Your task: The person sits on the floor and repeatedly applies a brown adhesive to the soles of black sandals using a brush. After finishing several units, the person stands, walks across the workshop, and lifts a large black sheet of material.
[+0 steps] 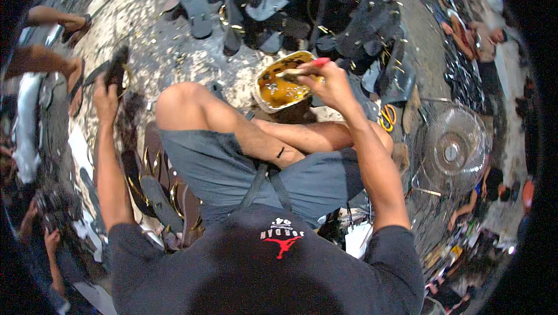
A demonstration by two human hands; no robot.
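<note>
My right hand grips a brush with a red handle, its tip dipped in a round bowl of yellow glue on the floor ahead of my crossed legs. My left hand reaches out to the left and holds a dark sandal sole by its end. Rows of dark sandal soles lie spread on the floor beyond the bowl. More soles with gold straps are stacked beside my left thigh.
A small standing fan is on my right, with orange-handled scissors near it. Another person's feet in sandals are at the far left. Other people sit at the right and lower left edges.
</note>
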